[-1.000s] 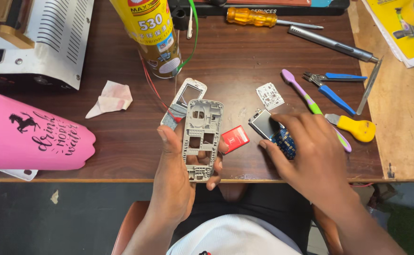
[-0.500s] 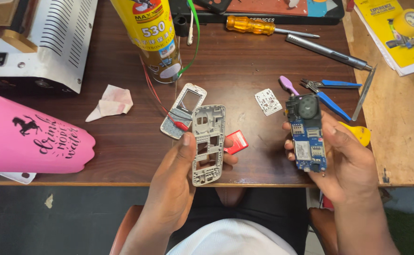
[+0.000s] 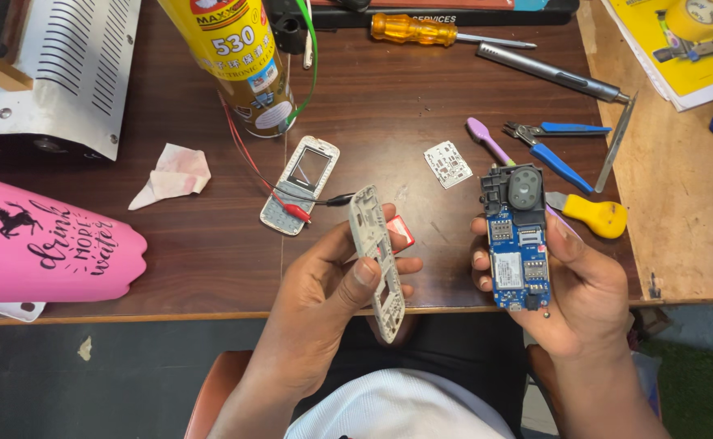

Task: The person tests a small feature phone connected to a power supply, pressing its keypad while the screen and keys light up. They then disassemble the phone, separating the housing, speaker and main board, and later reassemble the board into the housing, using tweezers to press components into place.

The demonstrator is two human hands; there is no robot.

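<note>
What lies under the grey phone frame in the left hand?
A small red piece pokes out beside the grey phone frame held by the left hand; the rest of it is covered.

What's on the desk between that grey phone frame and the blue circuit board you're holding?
Head view: between grey phone frame and blue circuit board, only a small red piece beside the frame; otherwise bare desk.

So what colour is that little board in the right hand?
Blue, held in the right hand: the circuit board, clearest in the head view.

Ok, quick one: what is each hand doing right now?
Left hand: closed on the grey phone frame.
Right hand: closed on the blue circuit board.
</note>
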